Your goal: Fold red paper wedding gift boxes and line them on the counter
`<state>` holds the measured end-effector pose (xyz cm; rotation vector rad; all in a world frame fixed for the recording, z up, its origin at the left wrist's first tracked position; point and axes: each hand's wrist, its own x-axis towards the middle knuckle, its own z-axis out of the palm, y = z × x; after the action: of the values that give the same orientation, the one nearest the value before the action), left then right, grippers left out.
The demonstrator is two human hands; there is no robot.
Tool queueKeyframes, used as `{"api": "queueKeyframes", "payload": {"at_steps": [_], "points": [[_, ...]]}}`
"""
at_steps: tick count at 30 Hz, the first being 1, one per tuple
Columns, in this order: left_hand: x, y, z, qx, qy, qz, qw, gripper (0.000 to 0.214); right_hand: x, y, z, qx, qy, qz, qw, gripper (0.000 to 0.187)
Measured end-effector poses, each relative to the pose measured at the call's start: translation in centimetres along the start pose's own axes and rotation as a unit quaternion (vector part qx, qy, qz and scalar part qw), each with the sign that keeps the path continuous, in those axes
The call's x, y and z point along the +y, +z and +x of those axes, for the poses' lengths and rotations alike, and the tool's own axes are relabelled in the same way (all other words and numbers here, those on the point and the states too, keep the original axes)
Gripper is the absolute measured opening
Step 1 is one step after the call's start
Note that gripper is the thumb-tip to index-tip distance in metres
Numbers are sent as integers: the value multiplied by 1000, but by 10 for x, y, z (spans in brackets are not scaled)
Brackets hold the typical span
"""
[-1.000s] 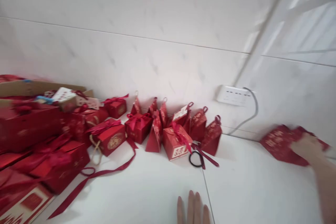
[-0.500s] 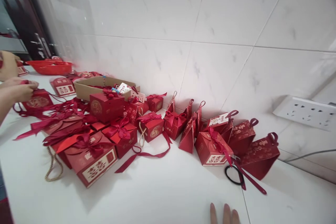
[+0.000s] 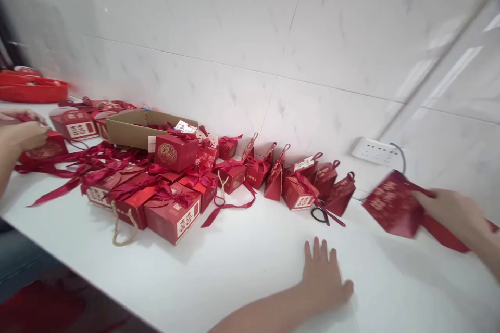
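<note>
Marbled wall tiles back a white table crowded with red boxes

The right hand has its fingers clamped on the edge of a red carton, just below the wall socket. Left of that grip, the left hand lies palm down, fingers spread, holding nothing.

Beyond it, along the wall, triangular boxes stand folded, loops up; farther left, ribboned boxes carry bows. Those look finished to me, while the carton in the grip seems not yet set up.

Motion blur smears the carton: a second red panel shows under the hand (perhaps the same piece; I cannot tell), and contact with the table is unclear. Farthest left of the grip, a co-worker's hands are partly cut off.
</note>
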<state>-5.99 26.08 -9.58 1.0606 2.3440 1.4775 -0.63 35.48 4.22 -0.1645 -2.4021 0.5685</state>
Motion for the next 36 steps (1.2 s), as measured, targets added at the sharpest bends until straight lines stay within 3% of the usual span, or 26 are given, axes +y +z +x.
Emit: {"api": "queueKeyframes", "payload": {"at_steps": [2, 5, 7, 10, 12, 14, 16, 18, 21, 26, 33, 36], "points": [[2, -12, 1, 56, -33, -107, 992, 58, -18, -12, 27, 3, 13, 0, 1000, 34], [-4, -43, -1, 120, -58, -165, 977, 41, -41, -23, 48, 29, 35, -12, 999, 40], [-7, -78, -5, 176, -66, -190, 964, 42, -56, -22, 47, 26, 55, -11, 998, 39], [-3, -148, -12, 233, -14, -214, 948, 44, -83, -13, 37, -7, 54, 14, 998, 36], [9, -195, -15, 218, 47, -221, 949, 45, -102, -6, 32, -25, 28, 46, 998, 34], [24, -232, -18, 140, 98, -214, 962, 45, -118, 0, 29, -37, 10, 92, 995, 34], [39, -258, -21, 75, 121, -198, 970, 43, -127, 6, 30, -40, 11, 136, 990, 33], [51, -272, -22, 49, 131, -171, 975, 41, -131, 10, 33, -31, 10, 166, 986, 31], [62, -280, -22, 66, 136, -119, 981, 38, -134, 15, 37, -26, -4, 176, 984, 29], [70, -289, -22, 95, 169, -36, 980, 29, -144, 27, 39, -80, -77, 133, 985, 21], [74, -298, -30, 6, 118, -120, 986, 23, -150, 41, 38, -144, -79, 197, 967, 22], [78, -297, -34, 8, 121, -109, 987, 19, -149, 39, 37, -155, -79, 209, 962, 22]]}}
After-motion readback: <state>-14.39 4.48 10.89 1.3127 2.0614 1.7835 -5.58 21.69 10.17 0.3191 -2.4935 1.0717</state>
